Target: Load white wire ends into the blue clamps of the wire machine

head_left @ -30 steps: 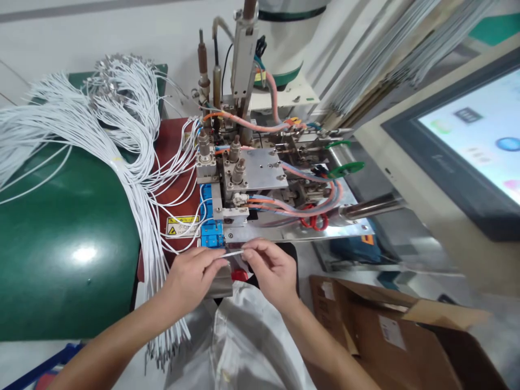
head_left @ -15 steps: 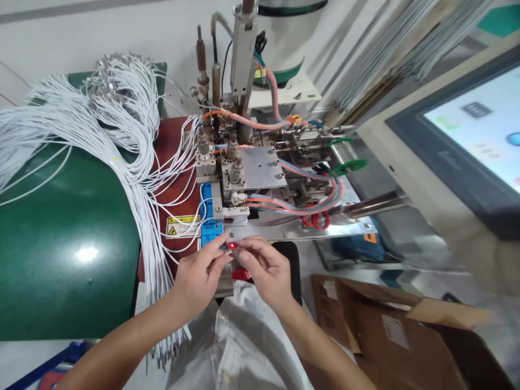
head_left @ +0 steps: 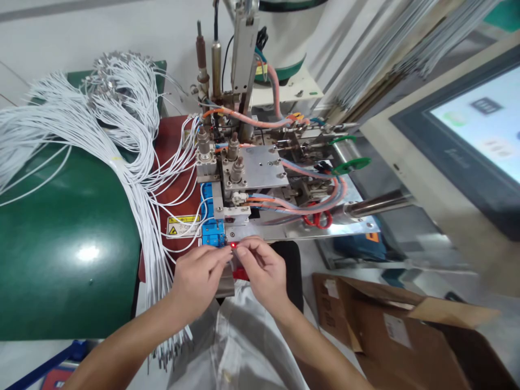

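My left hand is closed in a pinch, fingertips pointing right at the near end of the machine's blue blocks. Facing it, my right hand pinches with thumb and forefinger. Both sets of fingertips almost meet by a small glowing red light. Whatever lies between them is too small to make out. White cables run from a large bundle on the left into the blue blocks. Part of the metal rail below the blocks is hidden by my left hand.
Behind the blocks stands the machine's metal plate, with orange and grey hoses. A screen panel juts in from the right. Cardboard boxes sit at lower right, and a green surface lies left. A yellow warning label sits beside the blocks.
My left fingers have drawn down slightly from the blue blocks and closed together, uncovering more of the blocks. My right hand has shifted slightly left.
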{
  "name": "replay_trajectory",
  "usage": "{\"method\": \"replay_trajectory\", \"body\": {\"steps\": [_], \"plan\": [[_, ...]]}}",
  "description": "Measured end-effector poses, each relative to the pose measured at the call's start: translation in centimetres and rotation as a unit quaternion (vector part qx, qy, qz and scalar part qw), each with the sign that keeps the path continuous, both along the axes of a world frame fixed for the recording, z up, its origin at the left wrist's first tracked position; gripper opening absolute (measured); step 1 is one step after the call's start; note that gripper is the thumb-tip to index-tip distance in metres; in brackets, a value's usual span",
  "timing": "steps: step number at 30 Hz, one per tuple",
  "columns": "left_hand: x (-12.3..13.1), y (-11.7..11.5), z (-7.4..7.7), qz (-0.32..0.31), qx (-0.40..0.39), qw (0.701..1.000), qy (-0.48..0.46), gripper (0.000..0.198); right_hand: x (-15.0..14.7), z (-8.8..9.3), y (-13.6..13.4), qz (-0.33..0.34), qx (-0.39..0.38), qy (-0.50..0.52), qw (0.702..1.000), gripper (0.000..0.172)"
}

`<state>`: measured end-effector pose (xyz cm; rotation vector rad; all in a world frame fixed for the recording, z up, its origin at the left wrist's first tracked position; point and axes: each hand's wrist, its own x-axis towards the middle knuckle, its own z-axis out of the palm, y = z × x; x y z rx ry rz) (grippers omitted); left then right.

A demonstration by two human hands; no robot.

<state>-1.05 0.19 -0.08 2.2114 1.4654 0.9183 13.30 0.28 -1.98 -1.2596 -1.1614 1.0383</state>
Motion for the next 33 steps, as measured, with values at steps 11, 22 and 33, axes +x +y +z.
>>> {"method": "replay_trajectory", "body": {"steps": [11,22,33], "plan": [[0.3,0.7,0.7,0.038,-0.304,0.932,-0.195,0.018,0.0,-0.2,0.3,0.028,0.021,-0.011,0.999,0.01],[0.8,0.0,0.0,0.082,-0.276,0.921,-0.261,0.016,-1.8,0.0,-0.4,-0.048,-0.08,0.107,0.99,0.012],[0.5,0.0,-0.5,0.08,-0.274,0.934,-0.213,0.017,0.3,0.5,1.0,0.056,0.109,-0.138,0.983,0.009]]}}
